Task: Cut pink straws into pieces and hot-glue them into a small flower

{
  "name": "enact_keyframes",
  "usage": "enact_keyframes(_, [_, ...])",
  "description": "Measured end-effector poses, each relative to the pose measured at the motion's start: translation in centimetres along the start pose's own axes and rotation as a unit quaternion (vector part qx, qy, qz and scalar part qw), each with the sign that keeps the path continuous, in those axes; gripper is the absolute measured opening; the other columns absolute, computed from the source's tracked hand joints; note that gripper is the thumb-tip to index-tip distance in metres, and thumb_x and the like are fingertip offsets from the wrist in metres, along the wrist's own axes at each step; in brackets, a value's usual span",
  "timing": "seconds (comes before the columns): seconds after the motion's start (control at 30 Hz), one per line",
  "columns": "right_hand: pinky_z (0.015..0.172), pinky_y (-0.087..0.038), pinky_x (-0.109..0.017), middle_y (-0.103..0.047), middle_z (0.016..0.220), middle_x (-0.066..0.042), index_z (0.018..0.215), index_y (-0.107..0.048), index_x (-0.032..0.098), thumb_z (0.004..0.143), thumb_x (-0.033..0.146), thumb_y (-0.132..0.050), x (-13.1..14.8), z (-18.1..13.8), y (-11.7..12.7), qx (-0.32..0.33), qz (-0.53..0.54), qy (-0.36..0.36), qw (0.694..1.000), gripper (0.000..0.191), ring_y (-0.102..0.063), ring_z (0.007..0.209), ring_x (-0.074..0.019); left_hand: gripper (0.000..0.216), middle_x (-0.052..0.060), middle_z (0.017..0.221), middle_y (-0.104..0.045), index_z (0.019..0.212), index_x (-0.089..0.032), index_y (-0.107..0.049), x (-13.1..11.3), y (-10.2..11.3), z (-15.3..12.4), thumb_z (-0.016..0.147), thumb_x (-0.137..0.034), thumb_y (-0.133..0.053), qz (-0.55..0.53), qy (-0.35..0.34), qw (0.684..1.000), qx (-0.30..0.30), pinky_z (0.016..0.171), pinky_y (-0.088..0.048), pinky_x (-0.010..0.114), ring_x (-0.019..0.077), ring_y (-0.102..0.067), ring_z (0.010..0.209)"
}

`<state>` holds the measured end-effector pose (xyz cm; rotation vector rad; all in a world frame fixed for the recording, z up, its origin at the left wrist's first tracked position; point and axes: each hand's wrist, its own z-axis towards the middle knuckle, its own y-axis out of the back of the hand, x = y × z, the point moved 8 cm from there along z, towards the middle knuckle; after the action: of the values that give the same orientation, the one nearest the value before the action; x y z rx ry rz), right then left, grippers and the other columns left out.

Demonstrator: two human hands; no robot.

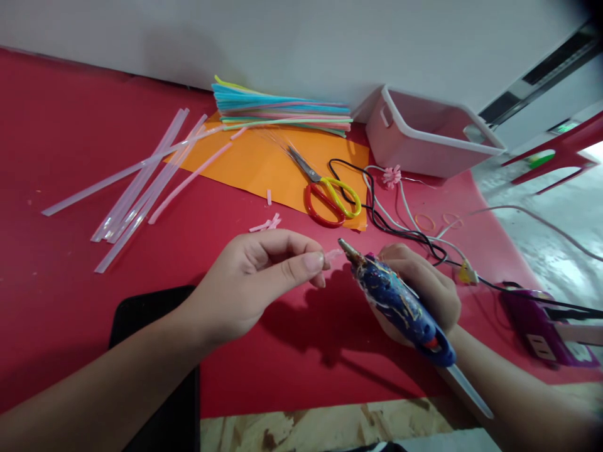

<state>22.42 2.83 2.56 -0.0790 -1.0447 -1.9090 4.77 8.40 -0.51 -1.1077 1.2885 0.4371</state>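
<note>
My left hand (273, 276) pinches a small pale pink piece (333, 254) between thumb and fingertips; it looks like a bit of pipe cleaner, though its shape is unclear. Wrapped around a blue glue gun (400, 304) is my right hand (424, 282), partly hidden behind it. The gun's metal nozzle points up and left, close to the pink piece, and a clear glue stick (471, 383) sticks out of its rear end. Beyond my left hand lie short pink cut pieces (268, 223) on the red table (226, 383).
Clear glue sticks (146, 166) lie at left. Scissors (330, 188) and a bundle of coloured pipe cleaners (282, 110) rest on orange paper (245, 166). A pink bin (424, 141), cables (391, 220), a fluffy pink flower (391, 176) and a purple power strip (537, 326) are at right. A black phone-like object (155, 301) lies under my left arm.
</note>
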Motion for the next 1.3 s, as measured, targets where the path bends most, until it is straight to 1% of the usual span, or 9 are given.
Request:
enact_keyframes(0.13, [0.06,-0.049,-0.036,-0.061,0.078,-0.004,0.106,-0.066,0.022,0.09,0.014,-0.064,0.1,0.0,-0.2,0.002,0.015,0.007,1.0,0.018,-0.06,0.068,-0.0203,0.014,-0.005,0.074,-0.074,0.077,-0.021,-0.078,-0.1,0.0,0.1,0.091,-0.02,-0.075,0.004,-0.008,1.0,0.0,0.066,-0.049,0.011,0.0046,-0.065,0.07])
enact_keyframes(0.27, [0.06,-0.049,-0.038,-0.061,0.076,-0.004,0.106,-0.066,0.023,0.092,0.016,-0.064,0.2,0.0,-0.1,-0.01,0.018,0.006,1.0,0.017,-0.059,0.066,-0.0211,0.012,-0.004,0.072,-0.07,0.076,-0.02,-0.074,-0.8,0.2,0.0,0.088,-0.018,-0.075,0.062,-0.037,0.997,-0.032,0.066,-0.051,0.013,0.0066,-0.063,0.069])
enact_keyframes(0.37, [0.059,-0.049,-0.039,-0.063,0.077,-0.005,0.109,-0.067,0.024,0.093,0.019,-0.063,0.1,-0.2,-0.2,0.0,0.023,-0.006,1.0,0.017,-0.059,0.066,-0.0224,0.009,-0.003,0.073,-0.071,0.078,-0.019,-0.073,-1.5,0.3,-0.3,0.086,-0.018,-0.076,0.135,-0.071,0.987,-0.058,0.064,-0.051,0.016,0.0089,-0.063,0.069])
enact_keyframes(0.5, [0.058,-0.049,-0.039,-0.064,0.078,-0.005,0.109,-0.067,0.026,0.093,0.02,-0.065,-0.1,-0.2,-0.1,-0.001,0.023,-0.016,1.0,0.017,-0.06,0.067,-0.0232,0.005,0.0,0.077,-0.074,0.083,-0.02,-0.075,-1.9,0.3,-0.8,0.088,-0.02,-0.073,0.212,-0.116,0.968,-0.069,0.063,-0.051,0.021,0.0118,-0.063,0.067])
enact_keyframes(0.6, [0.059,-0.049,-0.039,-0.063,0.076,-0.004,0.107,-0.066,0.025,0.094,0.02,-0.062,0.2,-0.1,-0.1,-0.006,0.02,0.0,1.0,0.015,-0.059,0.066,-0.0223,0.004,0.0,0.078,-0.074,0.084,-0.021,-0.075,-1.9,0.4,-1.0,0.087,-0.019,-0.074,0.242,-0.142,0.957,-0.079,0.066,-0.051,0.023,0.0134,-0.062,0.071])
enact_keyframes(0.7, [0.059,-0.049,-0.039,-0.063,0.078,-0.005,0.109,-0.065,0.025,0.095,0.019,-0.061,0.3,0.0,-0.2,-0.001,0.015,0.002,1.0,0.015,-0.059,0.067,-0.0219,0.004,0.001,0.078,-0.073,0.083,-0.022,-0.074,-2.0,0.3,-1.1,0.087,-0.02,-0.074,0.251,-0.155,0.953,-0.073,0.068,-0.051,0.026,0.0151,-0.062,0.073])
enact_keyframes(0.9, [0.06,-0.048,-0.039,-0.062,0.079,-0.006,0.11,-0.064,0.022,0.094,0.015,-0.061,0.3,-0.1,-0.3,0.005,0.021,0.01,1.0,0.018,-0.058,0.069,-0.022,0.006,0.001,0.077,-0.071,0.081,-0.021,-0.073,-2.2,0.3,-1.3,0.087,-0.019,-0.072,0.25,-0.144,0.955,-0.068,0.067,-0.05,0.025,0.0142,-0.061,0.072])
enact_keyframes(1.1, [0.059,-0.048,-0.038,-0.061,0.079,-0.005,0.11,-0.064,0.023,0.092,0.016,-0.064,0.3,-0.1,0.0,-0.006,0.022,0.006,1.0,0.019,-0.058,0.068,-0.0224,0.011,-0.002,0.068,-0.068,0.075,-0.02,-0.071,-1.9,0.2,-0.9,0.086,-0.021,-0.073,0.215,-0.098,0.97,-0.065,0.059,-0.049,0.02,0.011,-0.058,0.061])
enact_keyframes(1.3, [0.058,-0.048,-0.038,-0.061,0.078,-0.005,0.11,-0.067,0.025,0.092,0.019,-0.065,0.1,-0.1,0.0,-0.017,0.023,-0.011,1.0,0.018,-0.059,0.067,-0.0225,0.013,-0.003,0.067,-0.071,0.073,-0.021,-0.071,-1.7,0.2,-0.4,0.085,-0.02,-0.073,0.161,-0.069,0.983,-0.056,0.056,-0.052,0.016,0.01,-0.062,0.06])
